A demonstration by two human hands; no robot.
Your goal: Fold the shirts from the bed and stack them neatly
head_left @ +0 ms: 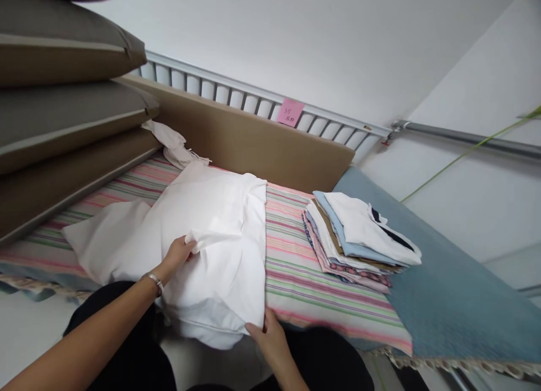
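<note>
White cloth (207, 202) lies left of the folded clothes stack (359, 239), long axis unclear; my left hand (178, 254) pinches a fold, my right hand (270, 336), nearer the stack, a corner.

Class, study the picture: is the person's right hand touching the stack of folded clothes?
No, the right hand grips the white cloth near its corner, apart from the folded clothes.

The pillowcase (207, 216): matt cloth (creased).
</note>
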